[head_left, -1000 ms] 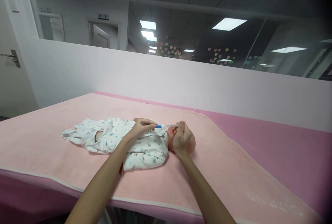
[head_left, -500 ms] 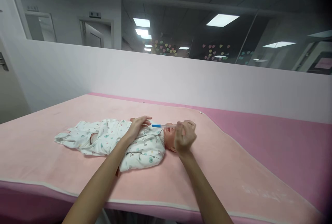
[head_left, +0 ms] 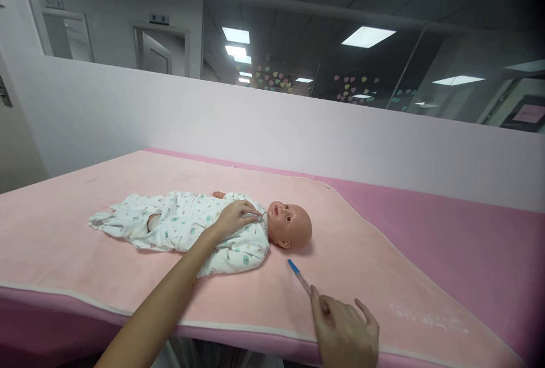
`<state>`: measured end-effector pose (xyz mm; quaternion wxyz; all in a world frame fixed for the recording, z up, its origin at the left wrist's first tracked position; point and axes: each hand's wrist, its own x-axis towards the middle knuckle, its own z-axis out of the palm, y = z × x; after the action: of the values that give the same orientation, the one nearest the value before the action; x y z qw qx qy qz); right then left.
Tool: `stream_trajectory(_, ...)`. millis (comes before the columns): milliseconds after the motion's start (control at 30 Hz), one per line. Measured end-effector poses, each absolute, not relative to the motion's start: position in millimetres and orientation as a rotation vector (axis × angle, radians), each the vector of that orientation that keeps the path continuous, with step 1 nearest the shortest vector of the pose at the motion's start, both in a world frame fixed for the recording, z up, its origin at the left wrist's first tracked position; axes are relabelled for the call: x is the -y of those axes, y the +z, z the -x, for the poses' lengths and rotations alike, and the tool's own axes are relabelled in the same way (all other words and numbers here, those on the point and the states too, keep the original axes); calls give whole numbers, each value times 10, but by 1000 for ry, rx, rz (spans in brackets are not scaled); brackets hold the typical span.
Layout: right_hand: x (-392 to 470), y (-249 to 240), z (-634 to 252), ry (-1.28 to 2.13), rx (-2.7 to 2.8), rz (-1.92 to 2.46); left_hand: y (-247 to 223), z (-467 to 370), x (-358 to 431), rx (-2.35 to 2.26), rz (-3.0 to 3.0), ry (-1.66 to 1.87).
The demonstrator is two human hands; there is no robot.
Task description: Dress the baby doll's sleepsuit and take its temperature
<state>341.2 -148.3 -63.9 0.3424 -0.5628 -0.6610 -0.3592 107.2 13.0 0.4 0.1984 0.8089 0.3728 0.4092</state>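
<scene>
A baby doll (head_left: 296, 223) lies on its back, its bald head to the right, dressed in white printed clothes (head_left: 183, 220). Over its chest reaches my left hand (head_left: 236, 216), thumb and forefinger closed at the collar, seemingly pinching the cloth. My right hand (head_left: 347, 325) is near the front edge of the table, below the doll's head. Between its thumb and fingers it grips a thermometer (head_left: 301, 278), a slim clear stick whose blue end points up and left. The rear of the stick is hidden in the hand.
A pale pink cover with a white edge (head_left: 145, 277) lies over a darker pink tabletop (head_left: 481, 243). Behind stands a white low wall (head_left: 272, 129) with glass above. A door (head_left: 17, 135) is at the far left.
My right hand has moved from over the doll's face down and right, carrying the thermometer away. My left hand has shifted slightly right to the collar, and its fingers have closed.
</scene>
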Motion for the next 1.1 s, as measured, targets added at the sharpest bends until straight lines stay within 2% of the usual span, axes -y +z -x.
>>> stream_trajectory(200, 1347, -627, -3354, -962, 1821, 1781, 8, -1068, -124, -1043, -2164, 1162)
stream_trajectory(367, 1111, -174, -3125, -612, 1871, 2050, 50, -1034, -112, -927, -1976, 1156)
stream_trajectory(500, 685, 83, -2664, -405, 1973, 1681, 31, -1017, -157, -850, -1843, 1177)
stream_trajectory(667, 179, -194, -2283, -616, 1998, 1189, -24, -1021, -252, -797, -1741, 1278)
stream_trajectory(800, 112, -389, -2313, -534, 1914, 1123, 2, -1034, -242, -883, -1775, 1282)
stream_trajectory(1100, 154, -364, -2322, -240, 1741, 1064, -8, -1018, -225, -899, -1809, 1242)
